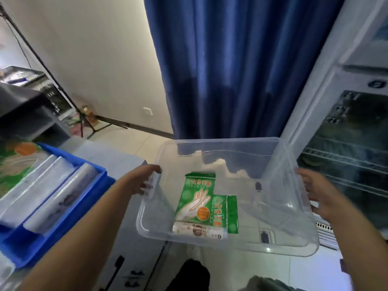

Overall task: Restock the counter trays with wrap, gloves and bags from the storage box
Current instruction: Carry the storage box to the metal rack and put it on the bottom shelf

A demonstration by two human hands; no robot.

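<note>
I hold a clear plastic storage box (273, 156) in the air in front of me. My left hand (144, 179) grips its left rim, and my right hand (319, 196) grips its right rim. Inside lie two green packs of disposable gloves (197, 198), one overlapping the other, and a small roll (199, 228) at the near wall. On the counter at the left stands a blue tray (63, 223) with three rolls of clear wrap (60, 196). More green glove packs (16, 162) lie behind it.
A grey counter (117, 160) runs along the left. A glass-door fridge (346, 143) stands at the right, a blue curtain (231, 70) straight ahead. A tripod stand (84, 118) and a dark shelf (25, 106) are at the back left. Tiled floor lies below.
</note>
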